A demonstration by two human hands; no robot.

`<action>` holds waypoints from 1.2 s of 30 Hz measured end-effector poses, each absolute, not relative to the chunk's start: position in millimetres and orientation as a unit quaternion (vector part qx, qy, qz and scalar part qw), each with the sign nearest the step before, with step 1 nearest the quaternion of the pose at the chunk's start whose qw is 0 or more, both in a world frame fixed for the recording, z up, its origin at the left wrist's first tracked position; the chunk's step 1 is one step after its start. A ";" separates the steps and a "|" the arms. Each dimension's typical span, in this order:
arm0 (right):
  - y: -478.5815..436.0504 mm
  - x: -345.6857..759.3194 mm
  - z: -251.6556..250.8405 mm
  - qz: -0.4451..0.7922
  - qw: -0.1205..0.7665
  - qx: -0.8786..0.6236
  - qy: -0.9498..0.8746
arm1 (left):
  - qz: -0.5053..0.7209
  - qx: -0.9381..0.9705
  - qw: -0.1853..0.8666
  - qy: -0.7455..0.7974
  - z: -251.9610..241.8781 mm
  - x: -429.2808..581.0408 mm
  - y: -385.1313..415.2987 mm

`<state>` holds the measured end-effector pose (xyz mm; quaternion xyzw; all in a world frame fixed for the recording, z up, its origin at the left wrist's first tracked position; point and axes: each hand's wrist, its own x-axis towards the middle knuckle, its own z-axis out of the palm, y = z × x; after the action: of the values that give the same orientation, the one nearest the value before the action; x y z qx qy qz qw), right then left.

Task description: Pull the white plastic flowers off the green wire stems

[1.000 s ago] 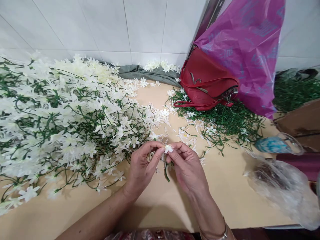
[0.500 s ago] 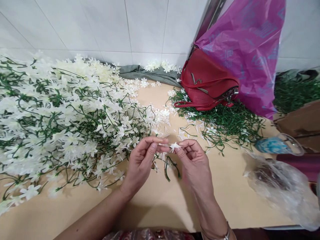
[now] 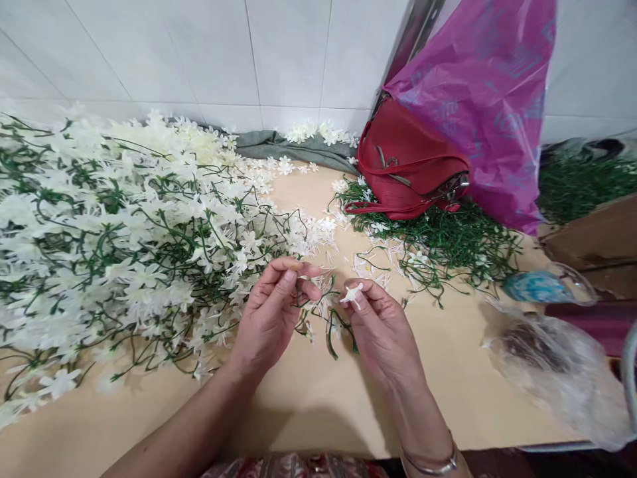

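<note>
My right hand (image 3: pixel 383 332) pinches a small white artificial flower (image 3: pixel 353 294) between thumb and forefinger, its petals spread upward. To its left, my left hand (image 3: pixel 269 315) is closed with thumb against forefinger; whatever it pinches, if anything, is too small to make out. A gap separates the two hands. Loose green stems (image 3: pixel 332 337) lie on the table just below and between them. Left of my left hand spreads a big heap of white artificial flowers (image 3: pixel 144 265) on green stems. Thin white stamen-like pieces (image 3: pixel 326 229) are scattered beyond my fingers.
A red handbag (image 3: pixel 413 159) sits on a pile of green stems (image 3: pixel 452 242), with a purple plastic bag (image 3: pixel 492 113) behind. At the right are a blue-patterned cup (image 3: pixel 535 287) lying sideways, a clear plastic bag (image 3: pixel 557 372) and a cardboard box (image 3: pixel 592 242). Tiled wall (image 3: pixel 288 53) behind.
My hands have moved apart, the left one back to the left. The white flower, which was between both hands' fingertips, is now in my right hand alone.
</note>
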<state>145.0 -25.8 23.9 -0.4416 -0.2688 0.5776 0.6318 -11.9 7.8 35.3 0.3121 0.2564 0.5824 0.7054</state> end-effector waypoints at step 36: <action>-43.3 192.1 38.6 0.467 0.532 -0.558 -0.433 | 0.412 0.515 0.632 0.406 15.4 -5.7 0.5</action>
<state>192.1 -43.3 38.6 -0.5576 -0.4326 0.4675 0.5324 -5.7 0.5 15.4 0.5151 0.4062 0.4121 0.6323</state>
